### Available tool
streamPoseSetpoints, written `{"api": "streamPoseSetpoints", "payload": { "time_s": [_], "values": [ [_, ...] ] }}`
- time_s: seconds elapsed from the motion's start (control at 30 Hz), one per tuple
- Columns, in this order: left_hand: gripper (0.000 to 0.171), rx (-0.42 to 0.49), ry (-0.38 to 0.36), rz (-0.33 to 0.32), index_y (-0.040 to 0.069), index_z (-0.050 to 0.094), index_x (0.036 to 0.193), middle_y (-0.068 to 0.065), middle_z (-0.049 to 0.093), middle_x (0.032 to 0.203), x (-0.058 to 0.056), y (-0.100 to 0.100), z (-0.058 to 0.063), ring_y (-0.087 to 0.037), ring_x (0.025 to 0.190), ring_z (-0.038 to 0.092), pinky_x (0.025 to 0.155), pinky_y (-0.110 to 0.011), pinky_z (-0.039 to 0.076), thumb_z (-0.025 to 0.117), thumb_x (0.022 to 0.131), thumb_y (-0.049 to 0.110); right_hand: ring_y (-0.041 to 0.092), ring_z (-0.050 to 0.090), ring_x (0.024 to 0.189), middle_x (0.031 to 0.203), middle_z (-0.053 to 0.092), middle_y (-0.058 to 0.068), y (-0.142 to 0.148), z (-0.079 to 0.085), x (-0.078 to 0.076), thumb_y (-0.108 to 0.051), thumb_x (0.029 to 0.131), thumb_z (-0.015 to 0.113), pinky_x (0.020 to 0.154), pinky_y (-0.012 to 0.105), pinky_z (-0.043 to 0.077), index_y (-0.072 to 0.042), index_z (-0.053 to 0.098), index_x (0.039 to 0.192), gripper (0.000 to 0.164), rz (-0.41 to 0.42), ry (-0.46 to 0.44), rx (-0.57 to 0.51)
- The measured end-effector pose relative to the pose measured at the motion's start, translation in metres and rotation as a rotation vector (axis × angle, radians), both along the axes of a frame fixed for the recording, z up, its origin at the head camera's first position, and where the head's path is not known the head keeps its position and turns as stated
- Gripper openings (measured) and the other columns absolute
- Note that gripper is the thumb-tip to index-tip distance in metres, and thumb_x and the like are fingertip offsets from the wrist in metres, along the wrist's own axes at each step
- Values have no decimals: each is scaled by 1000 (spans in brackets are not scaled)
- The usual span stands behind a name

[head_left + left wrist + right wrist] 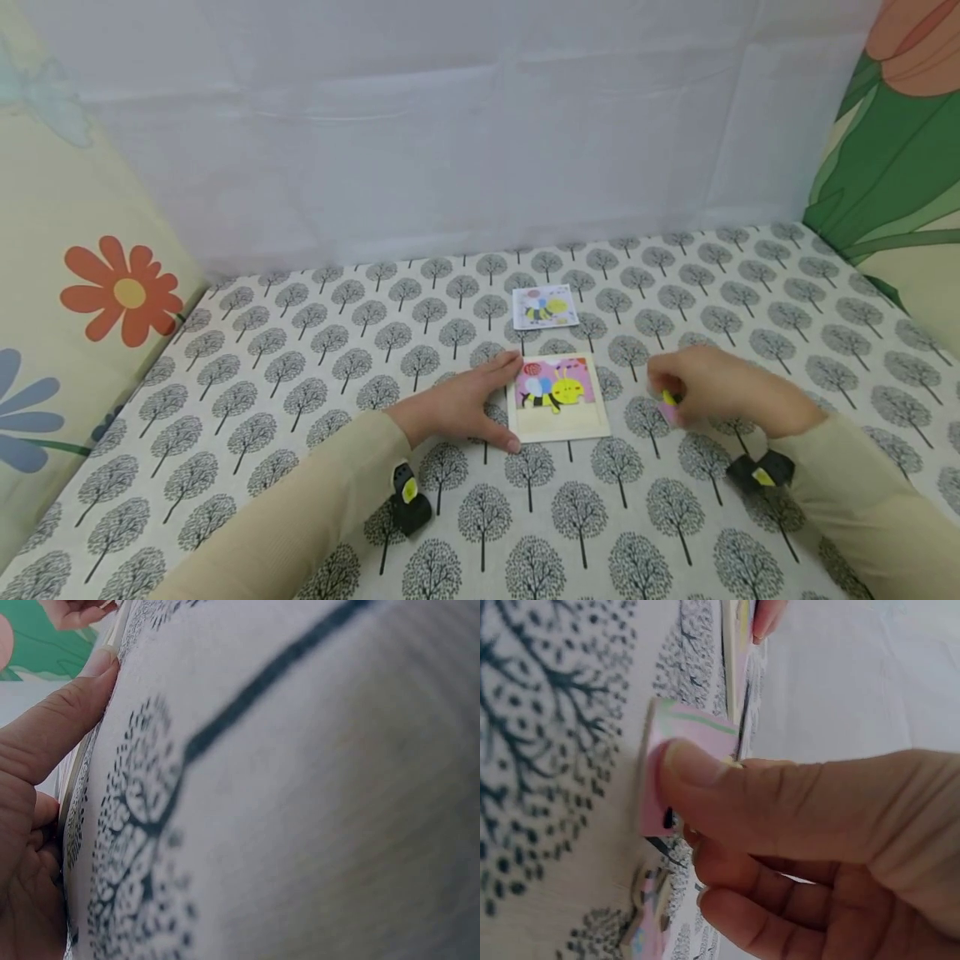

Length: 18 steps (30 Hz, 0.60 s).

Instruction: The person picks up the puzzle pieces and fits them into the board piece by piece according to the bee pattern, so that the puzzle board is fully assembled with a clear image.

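Note:
A jigsaw puzzle tray (558,427) lies on the tree-print cloth, its upper part filled with a yellow bee on pink and its lower strip bare. My left hand (468,408) rests at the tray's left side, thumb at the lower corner and fingers by the upper one. To the right of the tray, my right hand (705,387) pinches a puzzle piece (694,724) between thumb and fingers. Pink shows on that piece, with a green line and a black mark; the thumb covers part of it.
Behind the tray lies a card (545,307) with a similar bee picture. More pink puzzle pieces (651,922) lie on the cloth near the right hand in the right wrist view. A white sheet (480,142) hangs at the back, with flower-print panels on both sides.

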State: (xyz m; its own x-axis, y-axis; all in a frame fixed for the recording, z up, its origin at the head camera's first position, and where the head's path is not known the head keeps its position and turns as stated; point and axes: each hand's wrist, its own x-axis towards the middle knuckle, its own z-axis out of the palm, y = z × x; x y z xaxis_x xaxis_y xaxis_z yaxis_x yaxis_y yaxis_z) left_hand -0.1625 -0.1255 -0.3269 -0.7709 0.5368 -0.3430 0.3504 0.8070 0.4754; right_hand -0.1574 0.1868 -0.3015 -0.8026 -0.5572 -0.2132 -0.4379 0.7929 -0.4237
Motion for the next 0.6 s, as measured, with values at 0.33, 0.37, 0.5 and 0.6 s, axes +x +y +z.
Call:
{"api": "streamPoseSetpoints", "payload": {
  "time_s": [0.33, 0.37, 0.5, 0.6],
  "values": [
    [112, 1, 4, -8, 20, 11, 149, 10, -3, 155, -1, -1, -1, -16, 142, 3, 116, -40, 11, 79, 65, 48, 8, 52, 68, 72, 59, -6, 5, 4, -8, 4, 76, 64, 62, 25, 48, -15, 64, 77, 19, 72, 11, -45],
    [112, 3, 3, -8, 20, 11, 149, 10, -3, 155, -1, -1, -1, -16, 142, 3, 116, -40, 11, 79, 65, 48, 8, 52, 67, 72, 59, -7, 5, 3, -9, 4, 77, 63, 61, 25, 48, -15, 65, 78, 19, 74, 8, -52],
    [112, 5, 1, -7, 21, 11, 149, 10, -3, 155, -1, -1, 0, -16, 142, 3, 116, -40, 11, 79, 65, 48, 9, 51, 62, 70, 59, -5, 7, 3, -10, 4, 82, 59, 55, 24, 47, -12, 66, 81, 17, 55, -44, -89],
    [112, 6, 2, -3, 21, 11, 149, 10, -3, 155, -1, -1, 0, -16, 142, 3, 116, -40, 11, 79, 64, 48, 10, 49, 56, 70, 59, -3, 9, 3, -10, 3, 85, 56, 50, 25, 46, -11, 66, 85, 17, 20, -92, -113]
  ]
}}
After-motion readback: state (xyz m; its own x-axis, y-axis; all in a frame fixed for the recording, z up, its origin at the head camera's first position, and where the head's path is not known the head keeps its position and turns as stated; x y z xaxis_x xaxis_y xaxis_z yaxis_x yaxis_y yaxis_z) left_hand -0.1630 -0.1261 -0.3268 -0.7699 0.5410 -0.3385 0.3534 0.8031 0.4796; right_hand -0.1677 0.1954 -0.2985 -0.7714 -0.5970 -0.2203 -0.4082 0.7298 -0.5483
